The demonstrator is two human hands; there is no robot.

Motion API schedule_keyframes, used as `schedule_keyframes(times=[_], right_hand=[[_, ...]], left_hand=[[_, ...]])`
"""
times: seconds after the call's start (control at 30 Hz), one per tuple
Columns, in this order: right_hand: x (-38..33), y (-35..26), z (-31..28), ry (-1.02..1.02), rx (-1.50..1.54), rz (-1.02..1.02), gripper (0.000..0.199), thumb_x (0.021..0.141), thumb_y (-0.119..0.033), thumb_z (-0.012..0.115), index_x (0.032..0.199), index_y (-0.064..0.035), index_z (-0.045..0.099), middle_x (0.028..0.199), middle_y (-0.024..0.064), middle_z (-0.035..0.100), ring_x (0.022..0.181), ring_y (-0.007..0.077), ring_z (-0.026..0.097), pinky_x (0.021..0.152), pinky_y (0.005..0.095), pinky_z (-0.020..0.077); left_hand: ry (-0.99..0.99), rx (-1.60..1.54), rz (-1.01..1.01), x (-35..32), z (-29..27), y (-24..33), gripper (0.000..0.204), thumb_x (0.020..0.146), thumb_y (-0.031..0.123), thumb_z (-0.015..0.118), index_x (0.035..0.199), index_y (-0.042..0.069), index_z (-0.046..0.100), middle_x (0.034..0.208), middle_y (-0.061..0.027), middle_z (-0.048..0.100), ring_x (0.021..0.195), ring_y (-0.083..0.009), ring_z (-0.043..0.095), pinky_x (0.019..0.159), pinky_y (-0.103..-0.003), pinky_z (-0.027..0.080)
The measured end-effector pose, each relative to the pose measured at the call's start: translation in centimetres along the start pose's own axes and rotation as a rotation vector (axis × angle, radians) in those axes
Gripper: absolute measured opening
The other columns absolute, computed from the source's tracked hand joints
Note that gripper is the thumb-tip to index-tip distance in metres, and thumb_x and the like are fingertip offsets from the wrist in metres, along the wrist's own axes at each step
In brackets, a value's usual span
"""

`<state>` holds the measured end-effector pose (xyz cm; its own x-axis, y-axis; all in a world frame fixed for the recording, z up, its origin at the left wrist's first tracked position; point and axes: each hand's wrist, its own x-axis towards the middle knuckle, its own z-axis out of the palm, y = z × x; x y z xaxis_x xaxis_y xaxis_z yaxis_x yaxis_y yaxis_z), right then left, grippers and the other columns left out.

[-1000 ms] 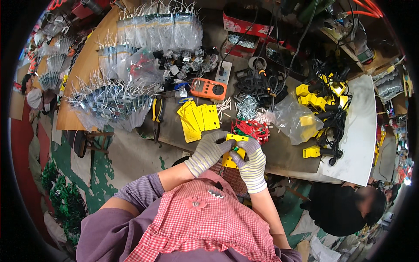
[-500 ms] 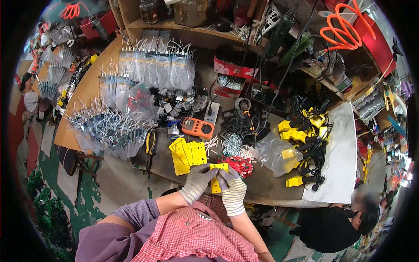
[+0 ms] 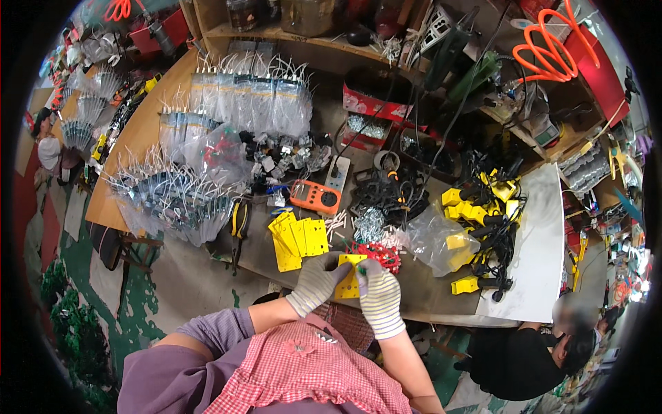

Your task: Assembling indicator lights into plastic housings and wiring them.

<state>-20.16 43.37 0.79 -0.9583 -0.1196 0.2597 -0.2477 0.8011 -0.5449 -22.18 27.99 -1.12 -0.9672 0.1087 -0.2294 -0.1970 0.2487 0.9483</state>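
Gripping a yellow plate (image 3: pixel 348 279) between them, the gloved left hand (image 3: pixel 318 281) and right hand (image 3: pixel 378 298) closed their fingers on it at the table's (image 3: pixel 427 293) near edge, beside stacked yellow plates (image 3: pixel 298 238).

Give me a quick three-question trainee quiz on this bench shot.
1. True or false: both gloved hands grip the yellow plate.
2. What lies just left of the orange multimeter? A) stack of yellow plates B) white board C) coiled orange hose
3. Which hand wears the striped glove?

Key
1. True: left hand and right hand both hold it.
2. A
3. Right.
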Motion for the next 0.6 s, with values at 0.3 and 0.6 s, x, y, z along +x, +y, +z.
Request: schedule_keyframes(times=[0.3, 0.6], right_hand=[[1.6, 0.9, -0.3, 0.107, -0.017, -0.229, 0.020, 0.071, -0.008, 0.076, 0.088, -0.0077, 0.065, 0.079, 0.0074, 0.060, 0.073, 0.0285, 0.059, 0.064, 0.0373, 0.0484], [1.1, 2.1, 1.1, 0.003, 0.866, 0.410, 0.028, 0.077, -0.006, 0.076, 0.100, -0.0032, 0.059, 0.080, 0.0027, 0.059, 0.067, 0.0115, 0.052, 0.064, 0.0253, 0.0465]], left_hand=[[-0.047, 0.046, 0.065, 0.3, -0.6, 0.6, 0.032, 0.087, 0.024, 0.065, 0.110, 0.001, 0.066, 0.093, -0.0135, 0.070, 0.083, -0.0212, 0.067, 0.076, -0.030, 0.050], [-0.135, 0.096, 0.135, 1.5, -1.5, 1.3, 0.030, 0.085, 0.024, 0.064, 0.108, 0.004, 0.067, 0.090, -0.0128, 0.068, 0.081, -0.0221, 0.065, 0.073, -0.031, 0.050]])
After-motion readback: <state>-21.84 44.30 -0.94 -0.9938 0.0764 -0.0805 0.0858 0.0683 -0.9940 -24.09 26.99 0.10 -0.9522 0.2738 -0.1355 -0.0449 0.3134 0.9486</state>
